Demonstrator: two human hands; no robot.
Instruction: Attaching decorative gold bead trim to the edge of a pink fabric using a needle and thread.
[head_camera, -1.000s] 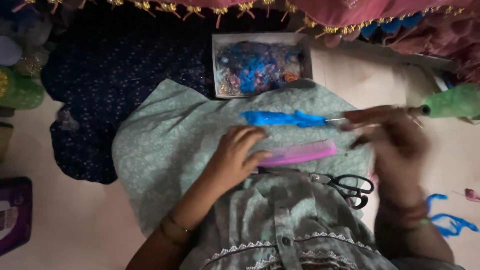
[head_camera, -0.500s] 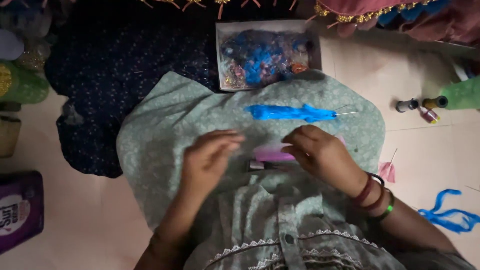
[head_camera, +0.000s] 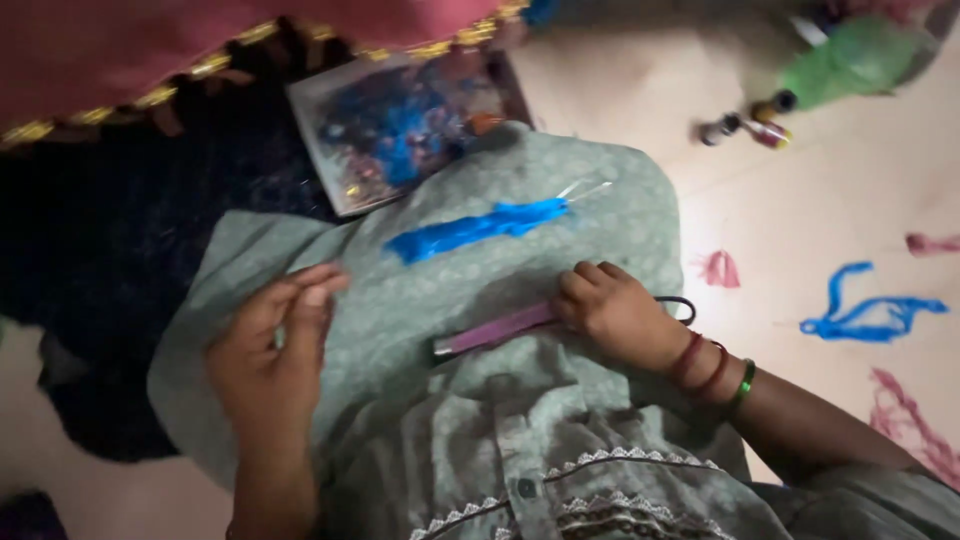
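1. Right hand (head_camera: 620, 315) is curling shut over one end of a flat pink strip (head_camera: 495, 331), pressing it onto the grey-green cloth (head_camera: 440, 290) on the lap.
2. Left hand (head_camera: 272, 350) is resting on the same cloth, fingers loosely bent, thumb meeting fingertips; cannot tell if the grip is holding anything.
3. One blue thread tassel (head_camera: 475, 228) is lying on the cloth, just beyond the strip.
4. One rectangular clear box (head_camera: 405, 125) of blue and mixed beads is sitting past the cloth.
5. Floor (head_camera: 830, 230): three small bottles (head_camera: 745, 125), one green bottle (head_camera: 850, 60), one loose blue thread (head_camera: 865, 310).
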